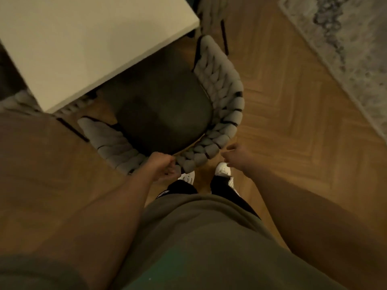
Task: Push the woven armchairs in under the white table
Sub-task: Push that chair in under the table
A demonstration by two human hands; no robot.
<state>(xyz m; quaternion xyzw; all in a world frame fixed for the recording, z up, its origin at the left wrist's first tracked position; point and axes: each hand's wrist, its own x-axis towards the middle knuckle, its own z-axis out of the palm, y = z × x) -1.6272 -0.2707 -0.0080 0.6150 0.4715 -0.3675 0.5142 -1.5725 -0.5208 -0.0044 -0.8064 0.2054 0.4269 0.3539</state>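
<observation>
A woven armchair (pixel 222 101) with a dark seat cushion stands right in front of me, its front part tucked under the corner of the white table (pixel 83 45). My left hand (pixel 162 167) grips the woven backrest at its lower middle. My right hand (pixel 235 155) hovers just right of the backrest with loosely curled fingers, holding nothing. Parts of two more woven chairs show: one at the table's left edge (pixel 18 101), one past the far corner (pixel 209 15).
Herringbone wood floor (pixel 293 122) stretches to the right. A grey patterned rug (pixel 345 42) lies at the upper right. My white shoes (pixel 223 169) stand just behind the chair's back.
</observation>
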